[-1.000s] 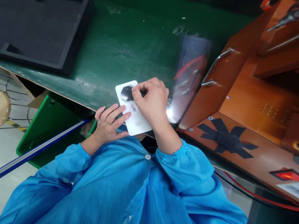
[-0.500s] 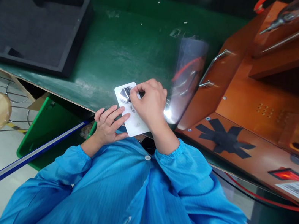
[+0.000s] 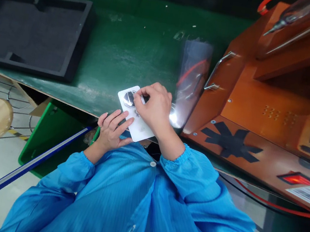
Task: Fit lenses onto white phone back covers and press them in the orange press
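The head camera looks steeply down from close above at the green bench [image 3: 129, 55] edge and the person's lap.

White back cover [image 3: 138, 123]: smooth plastic, satin sheen; its dark camera window [image 3: 129, 98] glossy. Worktop [image 3: 129, 55]: green, worn, scuffed matt finish. Tray [image 3: 32, 30]: black foam, matt. Machine housing [image 3: 258, 110]: orange painted metal, semi-gloss, with a bright metal handle [image 3: 215, 72]. Sleeves [image 3: 192, 178]: blue woven cloth, fine-striped.
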The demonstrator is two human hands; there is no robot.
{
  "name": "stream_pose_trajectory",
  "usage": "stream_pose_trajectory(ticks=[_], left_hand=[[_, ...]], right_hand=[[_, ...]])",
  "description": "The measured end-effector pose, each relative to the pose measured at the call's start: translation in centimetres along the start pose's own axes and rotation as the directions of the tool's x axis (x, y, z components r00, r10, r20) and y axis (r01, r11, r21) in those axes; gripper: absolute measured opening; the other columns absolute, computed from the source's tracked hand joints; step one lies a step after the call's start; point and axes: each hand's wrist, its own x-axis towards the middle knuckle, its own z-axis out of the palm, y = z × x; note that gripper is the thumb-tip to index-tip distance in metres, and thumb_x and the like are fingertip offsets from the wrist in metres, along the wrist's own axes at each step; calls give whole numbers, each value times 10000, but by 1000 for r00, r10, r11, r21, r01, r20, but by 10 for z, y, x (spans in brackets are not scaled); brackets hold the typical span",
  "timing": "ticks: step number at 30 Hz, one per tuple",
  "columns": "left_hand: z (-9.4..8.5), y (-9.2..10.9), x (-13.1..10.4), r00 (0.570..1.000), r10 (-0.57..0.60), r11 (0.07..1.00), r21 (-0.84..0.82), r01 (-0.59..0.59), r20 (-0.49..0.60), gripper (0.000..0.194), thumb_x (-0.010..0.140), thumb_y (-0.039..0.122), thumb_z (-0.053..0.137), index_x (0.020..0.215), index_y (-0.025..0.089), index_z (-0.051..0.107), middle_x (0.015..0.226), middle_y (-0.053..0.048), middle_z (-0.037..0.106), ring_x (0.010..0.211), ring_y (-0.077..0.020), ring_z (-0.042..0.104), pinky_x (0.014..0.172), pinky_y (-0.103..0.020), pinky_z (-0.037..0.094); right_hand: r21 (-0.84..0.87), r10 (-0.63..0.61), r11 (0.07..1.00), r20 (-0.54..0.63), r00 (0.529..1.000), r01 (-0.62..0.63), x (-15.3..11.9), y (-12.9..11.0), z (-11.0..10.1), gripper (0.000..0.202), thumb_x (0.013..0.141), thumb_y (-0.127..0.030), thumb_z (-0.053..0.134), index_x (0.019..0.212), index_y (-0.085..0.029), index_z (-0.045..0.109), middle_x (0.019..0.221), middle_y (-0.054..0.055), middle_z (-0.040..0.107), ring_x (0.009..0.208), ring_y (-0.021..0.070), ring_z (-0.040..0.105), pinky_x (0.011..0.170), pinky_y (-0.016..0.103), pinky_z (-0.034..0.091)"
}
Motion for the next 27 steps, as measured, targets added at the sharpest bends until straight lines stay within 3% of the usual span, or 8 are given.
stream_pose_trajectory(ticks=[5,12,16,18,22,24,27], left_hand=[[0,-2,-4,998,-30,999,-13,31,58,680,1010,784,442,1465,336,677,1443,-86,718,1371,-308,615,1266,-453,213],[-2,0,2,1000,10,1000,-24,-9,21,656,1029,713,486,1525,303,614,1422,-113,727,1341,-310,642,1237,-460,255],[-11,-3,10,1000,16,1000,-16,-16,11,479,991,489,687,1426,290,684,1345,-110,764,1295,-303,676,1191,-460,320],[-21,-6,19,1000,13,996,-87,-12,17,371,995,363,696,1360,300,717,1288,-99,781,1260,-297,694,1126,-465,398],[-42,-12,47,997,53,952,-299,-68,-58,363,979,202,724,1335,272,731,1207,-117,778,1156,-291,720,992,-450,530],[-52,-8,66,988,125,923,-356,-149,-90,426,935,125,764,1341,249,736,1181,-120,777,1119,-282,724,963,-428,557],[-66,10,100,957,284,848,-452,-277,-54,490,905,85,779,1371,223,716,1168,-114,772,1092,-272,727,954,-409,574]], right_hand=[[48,-10,999,-38,999,12,0,5,1,145,945,-290,637,880,-222,747,987,64,693,998,270,639,940,462,425],[230,-69,968,-140,988,100,-3,13,-1,298,1019,-226,476,1146,-198,744,1100,92,708,918,217,664,901,425,511],[226,-245,935,-151,958,275,-29,12,-19,292,1030,-258,512,1233,-187,709,1118,109,720,991,235,685,915,432,522],[209,-383,893,-108,917,398,-51,13,-31,303,1048,-319,535,1276,-190,687,1187,126,739,1116,257,690,944,440,521],[97,-649,755,-23,760,648,-87,17,-52,536,1069,-562,545,1405,-152,625,1350,156,737,1265,267,672,961,423,528],[-47,-703,711,-47,710,701,-98,18,-67,402,1108,-406,532,1370,-124,648,1343,134,756,1289,241,675,937,383,529],[-177,-715,699,-207,668,693,-114,22,-101,284,1105,-148,467,1259,-101,701,1230,99,807,1216,188,729,892,329,551]])
